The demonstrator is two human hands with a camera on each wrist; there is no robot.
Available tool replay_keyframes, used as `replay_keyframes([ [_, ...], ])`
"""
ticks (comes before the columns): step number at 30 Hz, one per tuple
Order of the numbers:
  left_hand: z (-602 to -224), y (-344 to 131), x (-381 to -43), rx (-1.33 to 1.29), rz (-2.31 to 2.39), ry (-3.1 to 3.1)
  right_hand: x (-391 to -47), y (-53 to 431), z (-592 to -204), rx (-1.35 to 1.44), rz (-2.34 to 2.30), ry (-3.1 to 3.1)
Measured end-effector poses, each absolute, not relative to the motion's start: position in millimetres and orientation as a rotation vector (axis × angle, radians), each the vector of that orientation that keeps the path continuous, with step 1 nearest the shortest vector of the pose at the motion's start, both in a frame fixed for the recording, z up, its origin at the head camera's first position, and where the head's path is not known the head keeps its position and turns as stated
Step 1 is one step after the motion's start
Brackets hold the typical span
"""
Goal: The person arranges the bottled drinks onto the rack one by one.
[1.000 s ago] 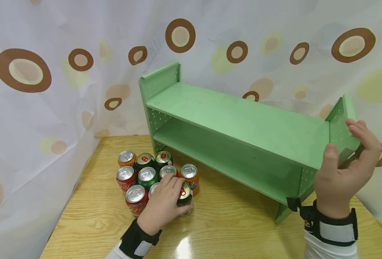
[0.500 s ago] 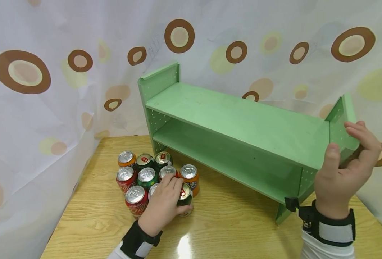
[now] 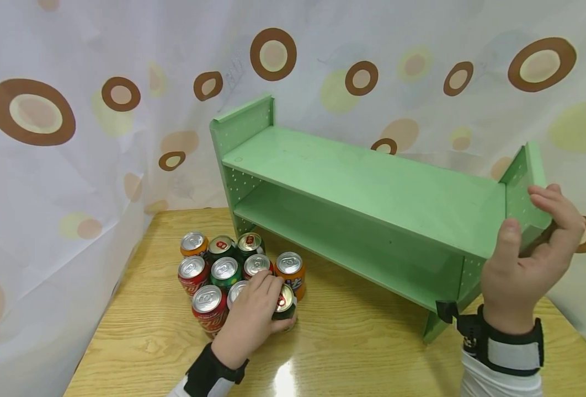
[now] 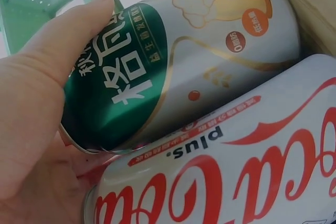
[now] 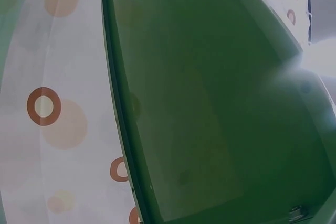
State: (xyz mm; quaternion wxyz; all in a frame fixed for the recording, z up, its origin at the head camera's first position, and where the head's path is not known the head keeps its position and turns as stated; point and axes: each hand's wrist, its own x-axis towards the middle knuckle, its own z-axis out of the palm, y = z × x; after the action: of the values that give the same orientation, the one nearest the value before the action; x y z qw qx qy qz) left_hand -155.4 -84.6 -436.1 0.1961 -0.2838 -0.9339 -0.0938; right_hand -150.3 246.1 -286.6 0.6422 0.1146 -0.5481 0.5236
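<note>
On the wooden counter (image 3: 362, 358), a green shelf (image 3: 367, 182) is placed at right. Cans (image 3: 225, 269) are grouped at left. The shelf's right end is grasped by the right hand (image 3: 531, 270); by the left hand (image 3: 253, 314), a green-and-white can (image 4: 194, 61) is gripped at the group's near-right corner.

At the top centre of the left-wrist view, a green-and-white can (image 4: 194, 64) bears 格瓦 in white characters; its small brown dot (image 4: 235, 42) reads 0脂肪. Lower right, a white can (image 4: 239, 156) shows "plus." and partly cropped red Coca-Cola script, upside down.
</note>
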Motion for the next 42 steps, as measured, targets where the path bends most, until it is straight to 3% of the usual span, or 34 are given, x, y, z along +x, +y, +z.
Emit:
replay_keyframes([
  [31, -439.8, -83.8, -154.2, -0.973, -0.258, -2.499, -150.3, 246.6, -286.6, 0.246, 1.179, -1.257],
  [42, -426.0, -89.3, -149.7, -0.967, -0.547, -2.512, -150.3, 246.9, -286.4, 0.236, 1.167, -1.267],
])
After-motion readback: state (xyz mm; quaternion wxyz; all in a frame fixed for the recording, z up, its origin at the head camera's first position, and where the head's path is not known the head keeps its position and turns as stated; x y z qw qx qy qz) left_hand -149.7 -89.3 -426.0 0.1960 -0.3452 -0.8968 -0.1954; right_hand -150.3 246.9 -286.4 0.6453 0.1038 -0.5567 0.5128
